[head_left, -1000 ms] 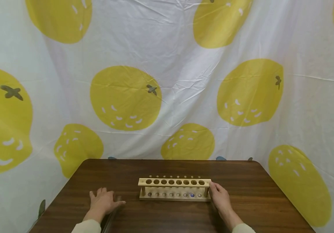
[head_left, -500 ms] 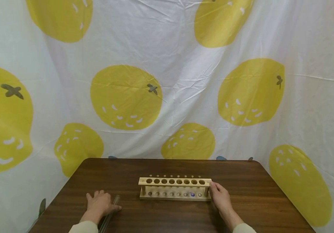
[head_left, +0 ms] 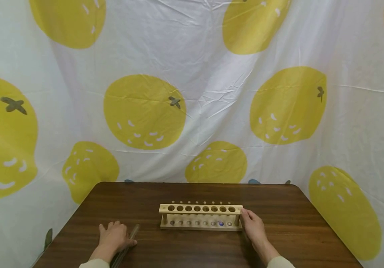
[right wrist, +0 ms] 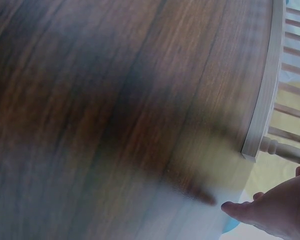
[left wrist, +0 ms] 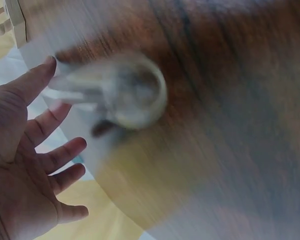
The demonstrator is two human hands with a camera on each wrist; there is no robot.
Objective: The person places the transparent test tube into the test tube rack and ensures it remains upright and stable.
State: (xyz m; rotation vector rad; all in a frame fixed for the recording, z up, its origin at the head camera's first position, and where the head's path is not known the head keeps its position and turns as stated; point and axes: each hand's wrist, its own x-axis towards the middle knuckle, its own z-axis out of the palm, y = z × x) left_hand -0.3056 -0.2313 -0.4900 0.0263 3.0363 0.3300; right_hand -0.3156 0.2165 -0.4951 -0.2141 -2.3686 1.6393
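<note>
A wooden test tube rack (head_left: 201,212) stands on the dark table, with a row of holes in its top bar. My right hand (head_left: 255,227) holds the rack's right end, thumb at the top bar. Left of the rack, a clear glass test tube (head_left: 133,233) slants beside my left hand (head_left: 114,238). That hand is palm down with its fingers spread, the tube passing between thumb and index finger. In the left wrist view the blurred tube end (left wrist: 140,95) points toward the camera. The right wrist view shows the right thumb (right wrist: 240,211) below the rack's corner.
The brown wood-grain table (head_left: 212,249) has rounded far corners. A white curtain (head_left: 208,123) printed with yellow lemons hangs behind it and at both sides. Short pegs (head_left: 197,202) line the back of the rack. A blue-violet spot (head_left: 221,223) shows in the rack's base.
My left hand has shifted slightly left and toward me. The glass tube, blurred at first, now shows clearly at a slant beside it. The right hand and rack have stayed in place.
</note>
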